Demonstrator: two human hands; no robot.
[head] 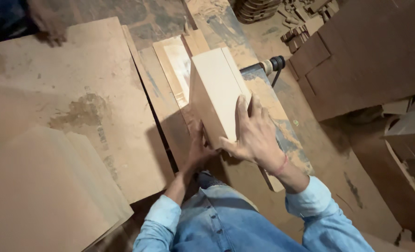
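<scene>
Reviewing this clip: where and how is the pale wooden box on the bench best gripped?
Probably by its two long side faces, near the end closest to the person, one hand from each side. The box is tall and narrow, so opposed palms, as the right hand and left hand show, should keep it from tipping.

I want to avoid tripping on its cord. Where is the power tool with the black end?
In the head view the power tool lies right of centre near the top, on the dusty workbench, just beyond the pale wooden box that both hands grip.

Light-blue denim shirt, buttoned cuffs — pink thread band, right wrist (282, 164).
</scene>
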